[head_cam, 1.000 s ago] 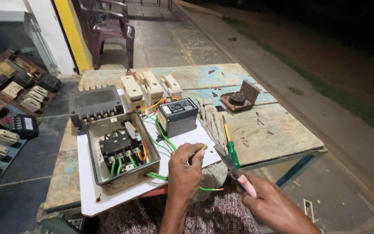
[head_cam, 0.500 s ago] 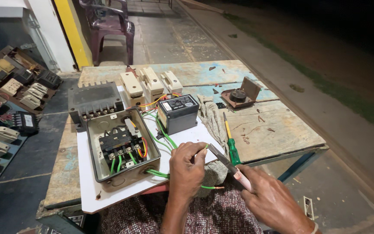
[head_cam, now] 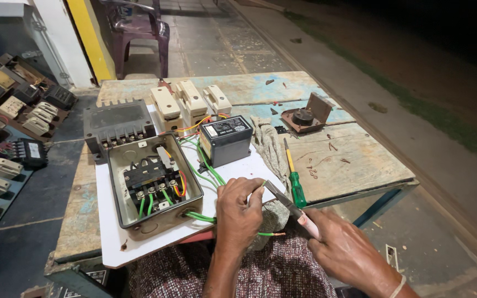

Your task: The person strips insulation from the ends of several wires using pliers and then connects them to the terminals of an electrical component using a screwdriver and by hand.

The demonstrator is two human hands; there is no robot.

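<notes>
My left hand (head_cam: 239,211) pinches a green wire (head_cam: 201,217) that runs out of an open grey metal switch box (head_cam: 153,187). Another green wire end with bare copper (head_cam: 271,234) pokes out below that hand. My right hand (head_cam: 348,251) holds pink-handled pliers (head_cam: 291,207), their jaws at the wire by my left fingers. The box holds a black contactor with green, red and yellow wires. It rests on a white board (head_cam: 109,232) laid on a worn wooden table (head_cam: 354,160).
A black rectangular meter unit (head_cam: 226,139) stands behind the box, with three cream switches (head_cam: 190,100) and a dark finned cover (head_cam: 118,121) further back. A green and yellow screwdriver (head_cam: 293,176), a grey cloth (head_cam: 269,146) and a small brown open case (head_cam: 307,115) lie right. Electrical parts line the left floor.
The pliers' jaws have closed in on the wire at my left fingers. My right hand has shifted slightly up and left.
</notes>
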